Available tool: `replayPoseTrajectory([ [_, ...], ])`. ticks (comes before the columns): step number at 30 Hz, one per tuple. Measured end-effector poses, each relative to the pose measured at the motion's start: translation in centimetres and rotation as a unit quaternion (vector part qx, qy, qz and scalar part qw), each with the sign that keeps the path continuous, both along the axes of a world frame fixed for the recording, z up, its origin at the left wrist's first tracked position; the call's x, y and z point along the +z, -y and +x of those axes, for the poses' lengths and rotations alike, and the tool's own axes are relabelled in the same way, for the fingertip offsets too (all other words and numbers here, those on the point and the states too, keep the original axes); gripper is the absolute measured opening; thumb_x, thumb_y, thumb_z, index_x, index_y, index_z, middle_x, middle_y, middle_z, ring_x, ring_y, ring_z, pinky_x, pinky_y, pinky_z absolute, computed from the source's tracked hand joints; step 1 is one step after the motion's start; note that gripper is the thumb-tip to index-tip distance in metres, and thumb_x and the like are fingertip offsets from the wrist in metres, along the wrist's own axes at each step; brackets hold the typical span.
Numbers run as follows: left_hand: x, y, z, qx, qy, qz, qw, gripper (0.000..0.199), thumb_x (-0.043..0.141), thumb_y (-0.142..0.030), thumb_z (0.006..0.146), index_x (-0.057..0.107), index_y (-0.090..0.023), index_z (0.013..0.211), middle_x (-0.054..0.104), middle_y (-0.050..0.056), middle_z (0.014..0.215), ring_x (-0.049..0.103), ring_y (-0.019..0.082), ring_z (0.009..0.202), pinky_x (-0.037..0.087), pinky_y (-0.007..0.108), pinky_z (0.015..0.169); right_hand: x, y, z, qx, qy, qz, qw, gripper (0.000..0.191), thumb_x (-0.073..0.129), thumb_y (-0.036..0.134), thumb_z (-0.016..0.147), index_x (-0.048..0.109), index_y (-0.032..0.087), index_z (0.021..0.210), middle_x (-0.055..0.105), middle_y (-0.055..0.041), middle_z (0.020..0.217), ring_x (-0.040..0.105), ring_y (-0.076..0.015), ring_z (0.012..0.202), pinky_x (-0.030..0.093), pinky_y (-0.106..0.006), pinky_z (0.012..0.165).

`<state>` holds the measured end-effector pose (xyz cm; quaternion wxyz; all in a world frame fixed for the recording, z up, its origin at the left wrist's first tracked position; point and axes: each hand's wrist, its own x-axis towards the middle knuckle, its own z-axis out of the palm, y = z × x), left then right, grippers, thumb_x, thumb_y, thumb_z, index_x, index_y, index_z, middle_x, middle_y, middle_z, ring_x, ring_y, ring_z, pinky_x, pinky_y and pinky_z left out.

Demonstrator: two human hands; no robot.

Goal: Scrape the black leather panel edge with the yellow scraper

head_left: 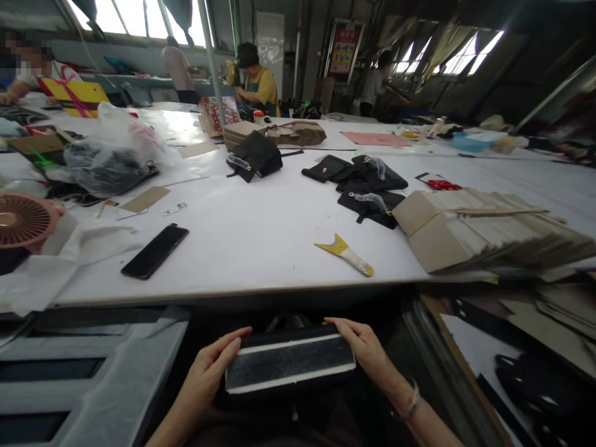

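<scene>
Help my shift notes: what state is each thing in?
Black white-striped panel, held in left hand and right hand
Black rectangular phone, flat, screen dark
Yellow forked tool, lying flat
Beige cardboard stack, banded
Black gold-fitted pouches, partly overlapping
Clear plastic bag, crumpled, filled
Pink round fan, unclear if running

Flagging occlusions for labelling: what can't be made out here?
All head view:
- Far side of the black piece: faces away from the camera.
- Most fingers of the left hand and right hand: behind the piece and the hands themselves.
- Pink fan: cut off by left edge.
- Plastic bag contents: blurred by crumpled film.
- Poster text: too small.
</scene>
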<state>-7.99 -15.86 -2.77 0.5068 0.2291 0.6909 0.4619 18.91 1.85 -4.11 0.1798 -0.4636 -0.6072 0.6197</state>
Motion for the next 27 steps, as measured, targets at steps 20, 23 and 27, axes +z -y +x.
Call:
replayPoseTrajectory([
  [20, -1.4, 1.4, 3.5, -0.166, -0.663, 0.089, 0.725, 0.078, 0.048, -0.059, 0.092, 0.022, -0.017, 0.152, 0.032, 0.005, 0.156, 0.023, 0.028, 0.146, 0.018, 0.044, 0.119, -2.1, 4.5, 0.0, 0.106, 0.228, 0.654, 0.714, 0.073, 0.038, 0.058, 0.095, 0.029, 0.012, 0.151, 0.04, -0.0083, 0.151, 0.033, -0.0282, 0.141, 0.026, -0.044, 0.115],
  [23, -2.1, 0.8, 3.4, -0.146, -0.724, 0.086, 0.668, 0.074, 0.049, -0.052, 0.093, 0.024, -0.015, 0.152, 0.033, 0.004, 0.156, 0.022, 0.028, 0.146, 0.015, 0.039, 0.119, -1.8, 4.7, -0.4, 0.108, 0.271, 0.648, 0.704, 0.074, 0.038, 0.059, 0.095, 0.033, 0.008, 0.148, 0.037, -0.0105, 0.153, 0.03, -0.0292, 0.142, 0.026, -0.045, 0.114],
  [27, -2.1, 0.8, 3.1, -0.137, -0.728, 0.115, 0.662, 0.072, 0.047, -0.049, 0.094, 0.023, -0.014, 0.152, 0.035, 0.005, 0.155, 0.017, 0.026, 0.148, 0.006, 0.037, 0.121, -1.5, 5.1, -0.8, 0.105, 0.307, 0.633, 0.703, 0.076, 0.042, 0.059, 0.094, 0.034, 0.005, 0.147, 0.035, -0.0123, 0.154, 0.027, -0.0305, 0.144, 0.027, -0.046, 0.114],
])
